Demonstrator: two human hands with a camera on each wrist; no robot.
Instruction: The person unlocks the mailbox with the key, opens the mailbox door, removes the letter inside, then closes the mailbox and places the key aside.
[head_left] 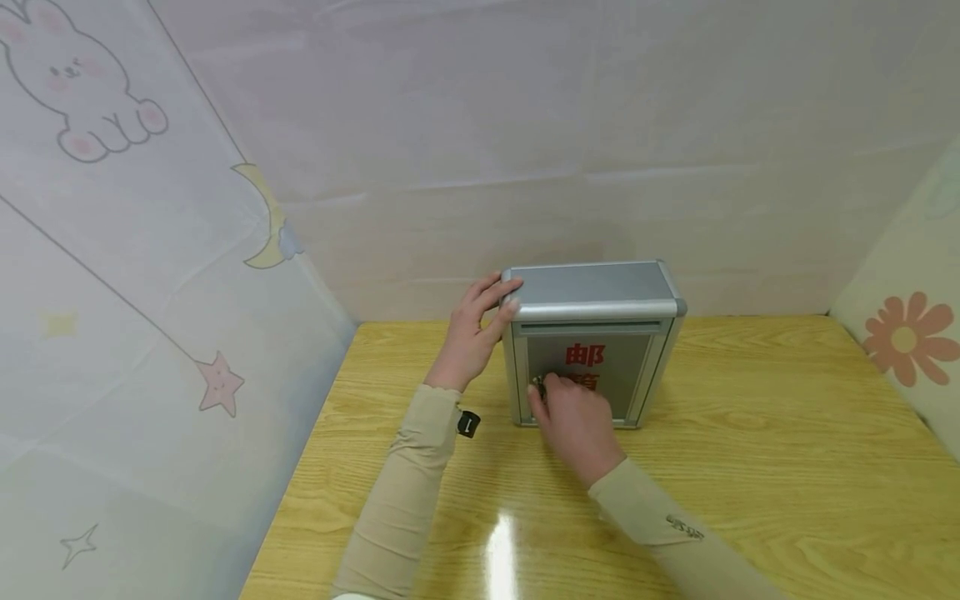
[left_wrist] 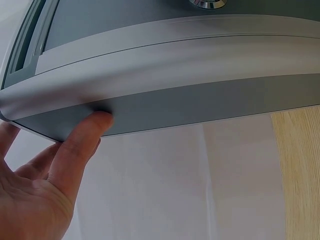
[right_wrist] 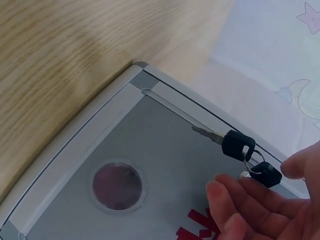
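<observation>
One upright grey, silver-trimmed metal mailbox (head_left: 592, 287) is set near the rear edge of a yellow wood-grain table (head_left: 787, 433), with room left on both sides. Two joined black-headed keys (right_wrist: 238, 145) are seen at its front; one is pinched by the right hand (head_left: 577, 417). Its upper left corner is touched by the spread fingers of the left hand (head_left: 468, 333). Of two red characters (head_left: 585, 355), "邮" is readable, one partly covered.
</observation>
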